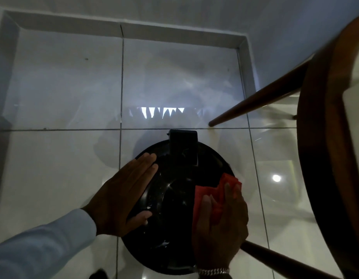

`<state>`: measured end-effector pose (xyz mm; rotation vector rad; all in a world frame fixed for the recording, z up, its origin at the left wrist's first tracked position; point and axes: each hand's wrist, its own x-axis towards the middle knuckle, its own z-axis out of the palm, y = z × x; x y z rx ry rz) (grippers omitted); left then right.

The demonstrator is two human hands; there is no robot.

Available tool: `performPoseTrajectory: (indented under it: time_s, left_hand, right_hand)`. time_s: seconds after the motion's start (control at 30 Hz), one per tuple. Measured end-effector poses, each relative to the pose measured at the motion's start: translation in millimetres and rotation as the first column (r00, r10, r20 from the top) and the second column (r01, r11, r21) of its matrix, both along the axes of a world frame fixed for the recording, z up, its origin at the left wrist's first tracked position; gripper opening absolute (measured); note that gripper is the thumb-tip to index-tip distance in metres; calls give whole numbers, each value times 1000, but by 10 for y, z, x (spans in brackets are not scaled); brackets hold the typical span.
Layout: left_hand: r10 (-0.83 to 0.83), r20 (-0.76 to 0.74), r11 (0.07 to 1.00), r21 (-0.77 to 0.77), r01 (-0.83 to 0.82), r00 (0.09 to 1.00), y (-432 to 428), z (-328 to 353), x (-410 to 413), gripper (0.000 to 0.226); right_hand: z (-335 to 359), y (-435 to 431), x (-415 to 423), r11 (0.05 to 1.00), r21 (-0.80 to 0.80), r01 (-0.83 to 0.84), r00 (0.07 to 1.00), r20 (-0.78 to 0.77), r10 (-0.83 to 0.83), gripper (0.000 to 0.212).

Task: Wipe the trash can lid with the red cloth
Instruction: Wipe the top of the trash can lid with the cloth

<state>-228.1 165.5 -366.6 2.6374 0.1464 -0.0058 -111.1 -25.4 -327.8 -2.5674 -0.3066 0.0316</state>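
Observation:
A round, glossy black trash can lid (174,190) sits low in the middle of the view, seen from above, with a black hinge block (183,147) at its far edge. My left hand (124,195) lies flat with fingers together on the lid's left rim, its thumb resting on the lid surface. My right hand (221,228) presses a crumpled red cloth (212,194) against the lid's right side, fingers curled over the cloth. A silver bracelet (212,271) circles my right wrist. Small white specks show on the lid near my left thumb.
Shiny white floor tiles (63,178) surround the can, with a white skirting and wall corner beyond. A dark wooden stool or table (323,158) stands close on the right; one leg (255,101) slants past the can's far right, another (285,258) passes just behind my right hand.

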Motion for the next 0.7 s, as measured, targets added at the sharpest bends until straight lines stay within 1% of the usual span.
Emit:
performPoseTrajectory:
  time_s: [0.07, 0.13, 0.2, 0.27, 0.3, 0.37, 0.4, 0.47, 0.5, 0.53, 0.6, 0.63, 0.67, 0.7]
  left_hand:
    - [7, 14, 1000, -12, -7, 1000, -3, -18, 0, 90]
    - [11, 22, 1000, -26, -11, 1000, -4, -24, -8, 89]
    - [12, 25, 999, -33, -11, 1000, 0, -17, -11, 88]
    - [9, 28, 999, -35, -8, 1000, -1, -18, -8, 87]
    - [14, 33, 999, -37, -13, 999, -6, -26, -7, 87]
    - [25, 41, 999, -38, -24, 999, -10, -32, -4, 85]
    - [26, 46, 999, -36, -25, 999, -16, -34, -3, 84]
    - [25, 50, 999, -30, -24, 998, -20, -33, -1, 83]
    - [22, 51, 999, -26, -21, 998, -23, -33, -4, 82]
    - [17, 53, 1000, -22, -16, 998, -24, -29, -8, 82]
    - [9, 58, 1000, -8, -9, 998, -20, -16, -5, 82]
    - [4, 58, 1000, -1, -4, 998, -23, -12, -2, 82]
    - [0, 57, 1000, 7, 0, 998, -22, -7, 2, 82]
    - [4, 52, 1000, 13, -5, 999, -20, -5, 1, 83]
  right_hand:
    - [42, 58, 138, 994, 22, -105, 993, 47, 104, 54]
    - [60, 170, 299, 971, 61, -233, 971, 62, 229, 45]
    - [79, 358, 464, 928, 126, -351, 936, 43, 348, 37]
    - [76, 568, 593, 878, 154, -454, 889, 7, 458, 36]
    - [65, 661, 631, 856, 120, -503, 861, -15, 508, 36]
    - [31, 777, 631, 824, -1, -567, 823, -44, 566, 38]
    - [16, 779, 601, 813, -52, -580, 815, -35, 579, 39]
    - [4, 672, 488, 787, -103, -608, 791, 5, 612, 40]
    - [-8, 559, 403, 754, -122, -646, 757, 26, 653, 41]
    - [-26, 411, 315, 700, -141, -700, 703, 37, 711, 42]
    - [-58, 79, 223, 560, -171, -811, 560, 51, 827, 44]
    - [-72, -59, 255, 512, -196, -836, 511, 62, 858, 44]
    - [-85, -142, 316, 504, -216, -836, 500, 76, 863, 44]
    - [-83, -150, 382, 536, -217, -816, 531, 83, 843, 44]
